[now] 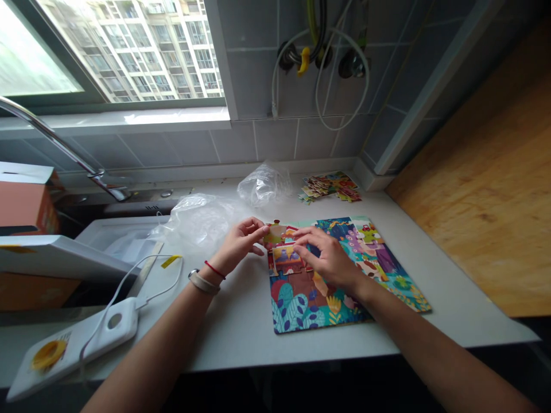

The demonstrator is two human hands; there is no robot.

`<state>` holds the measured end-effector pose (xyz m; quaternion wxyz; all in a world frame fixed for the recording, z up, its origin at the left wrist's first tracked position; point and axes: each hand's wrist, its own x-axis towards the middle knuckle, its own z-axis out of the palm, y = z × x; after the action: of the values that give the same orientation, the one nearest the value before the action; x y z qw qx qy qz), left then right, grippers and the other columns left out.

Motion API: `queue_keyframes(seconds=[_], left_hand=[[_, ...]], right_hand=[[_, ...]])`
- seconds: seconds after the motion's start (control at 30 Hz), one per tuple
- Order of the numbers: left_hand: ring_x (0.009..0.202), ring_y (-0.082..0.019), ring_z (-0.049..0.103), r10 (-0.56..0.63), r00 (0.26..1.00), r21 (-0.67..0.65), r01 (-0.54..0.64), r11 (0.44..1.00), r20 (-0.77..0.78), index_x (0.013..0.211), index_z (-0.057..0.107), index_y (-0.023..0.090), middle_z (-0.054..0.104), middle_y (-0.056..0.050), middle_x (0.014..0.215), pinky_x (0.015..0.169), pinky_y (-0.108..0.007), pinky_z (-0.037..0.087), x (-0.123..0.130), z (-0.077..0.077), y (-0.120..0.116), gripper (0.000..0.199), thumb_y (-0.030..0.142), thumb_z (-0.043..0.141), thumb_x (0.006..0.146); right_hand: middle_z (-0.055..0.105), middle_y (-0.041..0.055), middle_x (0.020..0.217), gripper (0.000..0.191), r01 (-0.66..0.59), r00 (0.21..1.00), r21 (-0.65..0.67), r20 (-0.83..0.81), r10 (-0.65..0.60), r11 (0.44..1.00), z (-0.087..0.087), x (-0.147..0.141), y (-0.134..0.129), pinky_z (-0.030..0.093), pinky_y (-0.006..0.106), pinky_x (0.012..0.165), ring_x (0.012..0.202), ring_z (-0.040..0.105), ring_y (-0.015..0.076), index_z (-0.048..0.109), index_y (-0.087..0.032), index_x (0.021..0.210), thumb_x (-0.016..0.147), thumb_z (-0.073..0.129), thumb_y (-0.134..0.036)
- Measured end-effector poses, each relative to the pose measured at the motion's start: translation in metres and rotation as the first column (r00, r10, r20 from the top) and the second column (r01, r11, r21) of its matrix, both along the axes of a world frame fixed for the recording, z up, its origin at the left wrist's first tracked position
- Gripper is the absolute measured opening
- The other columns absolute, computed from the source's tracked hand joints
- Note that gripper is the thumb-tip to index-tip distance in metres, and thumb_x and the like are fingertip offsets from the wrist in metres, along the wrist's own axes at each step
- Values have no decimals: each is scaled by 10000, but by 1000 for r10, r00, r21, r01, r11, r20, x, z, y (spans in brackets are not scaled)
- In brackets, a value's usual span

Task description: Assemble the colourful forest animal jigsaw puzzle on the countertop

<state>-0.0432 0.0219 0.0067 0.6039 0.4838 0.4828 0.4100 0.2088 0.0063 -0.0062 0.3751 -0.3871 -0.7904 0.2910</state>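
Note:
My left hand [239,245] pinches a small yellow-toned jigsaw piece [274,234] between thumb and fingertips, just above the left edge of a colourful jigsaw puzzle [344,287]. The puzzle lies flat on a white countertop [241,332], with leaf and flower patterns showing. My right hand [326,259] rests with spread fingers on the puzzle's upper left part, close to a loose-looking red and yellow piece [286,258]. Part of the puzzle is hidden under that hand. A stack of loose jigsaw pieces [330,186] lies beyond the puzzle, out of reach of both fingertips.
Crumpled clear plastic bags [202,221] lie behind my hands. A white cable [150,281] runs to a white flat device [81,344] at the left. Beyond stand a sink [116,229], a steel faucet [64,146] and a box [26,201]. A wooden board [482,189] rises at the right.

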Motion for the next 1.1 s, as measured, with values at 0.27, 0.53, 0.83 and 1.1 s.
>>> queue_keyframes(seconds=[0.27,0.53,0.83,1.1], left_hand=[[776,-204,781,-162,986,-60,164,985,43,943,616,175,740,-25,862,660,-290,663,10,-6,-6,470,444,934,725],[839,-277,814,-297,955,-75,297,952,9,1178,579,226,762,-48,949,650,-299,666,14,-2,-14,579,485,900,771],[574,-127,694,87,996,145,-82,986,-29,880,657,164,722,-29,825,526,-213,550,4,-6,-3,439,571,812,823],[594,-107,628,250,967,152,-240,959,-49,864,676,165,687,-16,793,512,-195,500,1,-10,4,447,574,830,766]], right_hand=[[754,73,1056,324,21,951,-308,-287,-114,951,1,5,4,602,354,862,980,725,214,683,-226,1210,933,708,-391],[722,77,1254,472,-157,968,-363,-242,69,919,8,-2,-8,581,303,784,850,685,153,640,-238,1393,923,669,-235],[732,23,983,420,-139,969,-341,-239,57,930,12,4,-8,544,278,696,714,610,125,680,-236,1356,938,659,-275],[717,95,1217,409,460,671,-256,-527,-522,850,25,45,19,575,310,705,1040,696,240,646,-256,1345,1005,542,-458]])
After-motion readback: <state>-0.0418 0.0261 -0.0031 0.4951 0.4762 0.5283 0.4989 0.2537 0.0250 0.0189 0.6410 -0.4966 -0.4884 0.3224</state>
